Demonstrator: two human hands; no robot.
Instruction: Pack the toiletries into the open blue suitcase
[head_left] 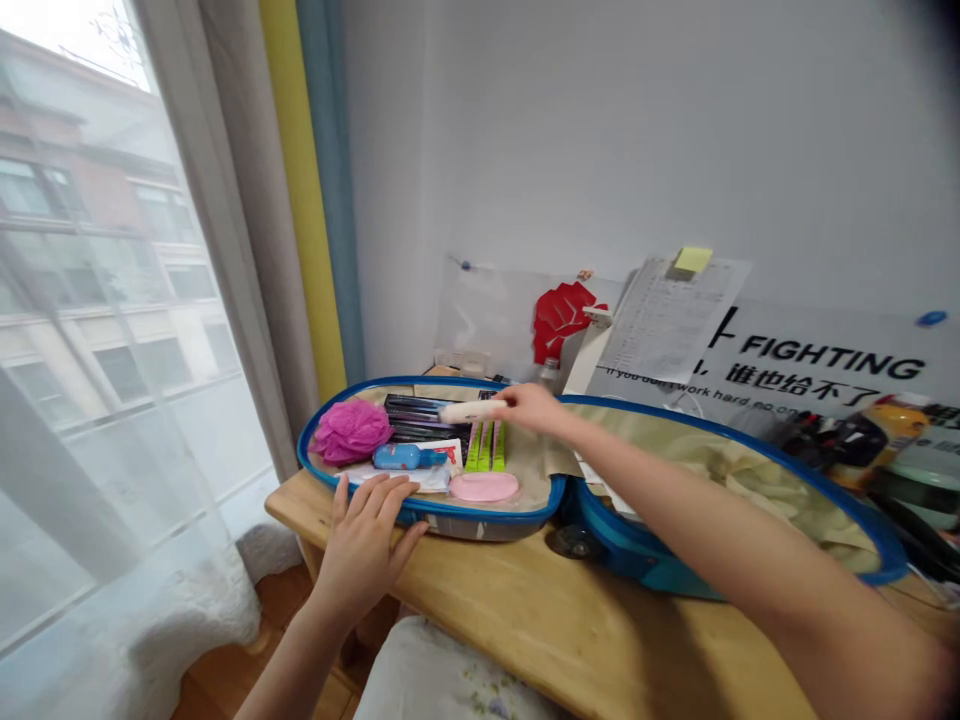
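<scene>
An open suitcase (465,533) with blue edging and a beige lining lies on the wooden desk. My left hand (364,540) rests on the near rim of its left half, fingers stretched out and apart. Above that half, my right hand (534,410) pinches a slender white stick-shaped object (472,410), whose left tip is blurred. Below it lie a pink bath puff (351,432), several dark slim packages (420,410), green-and-pink slim packs (486,446), a small blue bottle (397,456) and a pink oval case (484,487). The bottle lies close to my left fingertips.
The suitcase's other half (787,480) lies open to the right, with a dark wheel (576,541) near the hinge. Papers (667,320) and a lettered sheet (825,360) hang behind the wooden desk (540,610). Bottles and other items (877,440) crowd its right end. Curtains (247,200) stand left.
</scene>
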